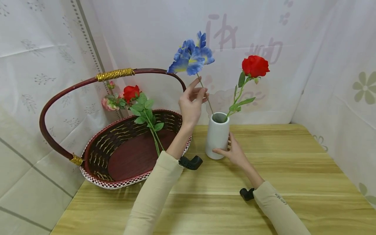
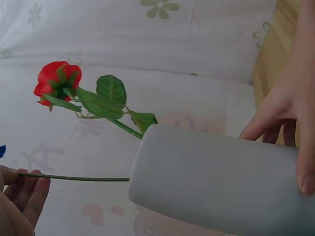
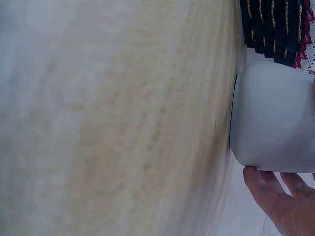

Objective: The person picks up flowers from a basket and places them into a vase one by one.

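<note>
Head: hands apart. Left hand (image 1: 191,106) pinches blue flower (image 1: 191,57) by stem, presumably for aim; lower end at vase (image 1: 215,140) mouth, insertion unclear. Right hand (image 1: 235,151) grips vase low, likely steadying.
Left wrist: stem thin, straight; red rose (image 2: 56,81) leaning in vase.
Right wrist: vase matte, smooth; basket (image 3: 275,24) dark, gold-threaded.

The head camera looks forward and down over the counter (image 1: 293,176). Both wrist cameras, turned sideways, share the white vase (image 2: 211,172) up close, the right one low over the counter.
</note>
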`<state>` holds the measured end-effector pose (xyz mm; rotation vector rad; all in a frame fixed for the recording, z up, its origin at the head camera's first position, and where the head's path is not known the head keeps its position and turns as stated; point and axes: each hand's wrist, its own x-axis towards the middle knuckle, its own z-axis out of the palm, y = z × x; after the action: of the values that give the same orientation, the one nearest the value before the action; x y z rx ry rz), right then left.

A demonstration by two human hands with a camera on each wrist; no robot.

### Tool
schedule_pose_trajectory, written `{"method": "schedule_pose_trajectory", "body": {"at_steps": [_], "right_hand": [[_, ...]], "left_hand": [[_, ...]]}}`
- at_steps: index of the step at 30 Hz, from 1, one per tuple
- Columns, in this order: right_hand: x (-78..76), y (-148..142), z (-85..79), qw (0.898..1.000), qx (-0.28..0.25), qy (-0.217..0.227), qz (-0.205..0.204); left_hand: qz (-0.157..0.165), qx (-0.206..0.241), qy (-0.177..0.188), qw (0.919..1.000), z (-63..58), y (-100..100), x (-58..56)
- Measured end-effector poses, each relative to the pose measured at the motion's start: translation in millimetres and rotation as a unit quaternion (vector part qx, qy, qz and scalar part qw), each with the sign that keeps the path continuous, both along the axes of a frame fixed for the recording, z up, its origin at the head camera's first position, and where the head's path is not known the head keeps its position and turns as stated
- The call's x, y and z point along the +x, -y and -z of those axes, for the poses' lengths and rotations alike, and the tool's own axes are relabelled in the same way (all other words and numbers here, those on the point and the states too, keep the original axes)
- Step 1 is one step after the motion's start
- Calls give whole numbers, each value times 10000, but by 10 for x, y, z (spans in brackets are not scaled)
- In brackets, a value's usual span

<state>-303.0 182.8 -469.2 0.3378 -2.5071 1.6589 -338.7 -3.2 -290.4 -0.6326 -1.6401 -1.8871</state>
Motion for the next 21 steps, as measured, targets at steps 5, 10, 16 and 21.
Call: {"method": "schedule_pose_trajectory", "body": {"at_steps": [5,10,16,21], "right_hand": [[2,2,0,10000,-12,47,-2],[1,1,8,10000,5,61,5],[-1,5,7,10000,7,88,29],[-3,12,-1,9999,11,101,22]], "left_hand": [[8,-229,229,9995,69,-24,-53],[-6,-561,320,9979,129,-55,-98],[-37,-817,478,9955,184,-90,-133],[-213,-1085,567,9923,222,-103,-166]]}}
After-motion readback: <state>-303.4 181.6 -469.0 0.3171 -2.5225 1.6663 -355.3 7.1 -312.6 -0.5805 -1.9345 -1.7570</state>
